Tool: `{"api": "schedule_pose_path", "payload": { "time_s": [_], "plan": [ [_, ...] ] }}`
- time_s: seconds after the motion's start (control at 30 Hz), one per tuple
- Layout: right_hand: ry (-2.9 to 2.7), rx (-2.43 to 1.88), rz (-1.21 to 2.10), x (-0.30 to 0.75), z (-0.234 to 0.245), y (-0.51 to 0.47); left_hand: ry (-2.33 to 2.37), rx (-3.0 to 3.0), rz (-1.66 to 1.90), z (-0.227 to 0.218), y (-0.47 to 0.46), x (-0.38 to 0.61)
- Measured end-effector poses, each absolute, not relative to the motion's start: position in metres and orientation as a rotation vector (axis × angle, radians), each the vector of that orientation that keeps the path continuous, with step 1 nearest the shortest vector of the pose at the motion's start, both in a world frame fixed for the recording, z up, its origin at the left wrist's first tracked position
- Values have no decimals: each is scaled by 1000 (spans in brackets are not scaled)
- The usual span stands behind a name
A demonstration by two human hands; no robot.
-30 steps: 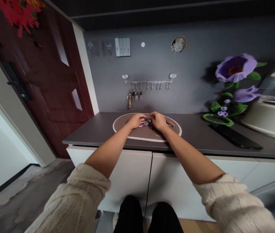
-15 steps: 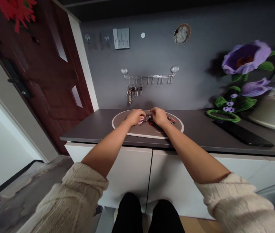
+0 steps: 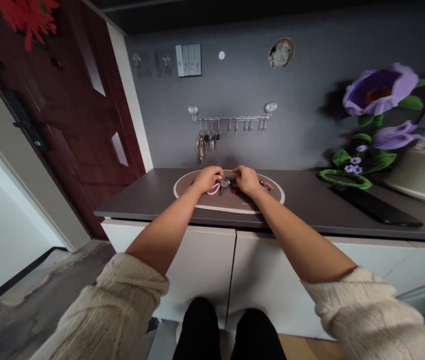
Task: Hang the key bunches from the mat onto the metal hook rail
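Note:
Over an oval brown mat (image 3: 212, 202) with a pale rim, both my hands are close together, fingers curled down. My left hand (image 3: 208, 177) pinches a small bunch of silver keys (image 3: 224, 185) by its top, and a pink loop strap (image 3: 213, 190) lies beside the keys under the fingers. My right hand (image 3: 246, 179) has thumb and fingertips pressed together just above dark keys with a red piece (image 3: 234, 190); what they grip is hidden. To the right of that hand, more keys with orange-red parts (image 3: 266, 185) rest on the mat.
A clear hook rail (image 3: 231, 119) on the wall carries several key bunches (image 3: 207, 140) at its left; hooks further right are bare. On the right of the counter stand purple artificial flowers (image 3: 381, 95), with a black flat object (image 3: 381, 207) before them. A dark red door (image 3: 66, 100) is at left.
My left hand has shifted slightly left and up, and the silver keys and pink strap beneath it now show more fully. My right hand has barely moved.

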State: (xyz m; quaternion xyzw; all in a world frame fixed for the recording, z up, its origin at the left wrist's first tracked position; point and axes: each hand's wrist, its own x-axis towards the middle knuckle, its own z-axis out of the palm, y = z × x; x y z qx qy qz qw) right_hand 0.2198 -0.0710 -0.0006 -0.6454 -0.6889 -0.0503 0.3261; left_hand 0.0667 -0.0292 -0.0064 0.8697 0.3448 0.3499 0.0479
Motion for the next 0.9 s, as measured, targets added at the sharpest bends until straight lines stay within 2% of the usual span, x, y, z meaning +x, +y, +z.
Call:
{"api": "schedule_pose_path", "payload": {
  "time_s": [0.43, 0.9],
  "plan": [
    [-1785, -1548, -81, 219, -1, -69, 953, 2131, 1275, -4, -30, 70],
    [-1614, -1084, 552, 212, -3, -66, 696, 1548, 1376, -1, -33, 75]
  ]
}}
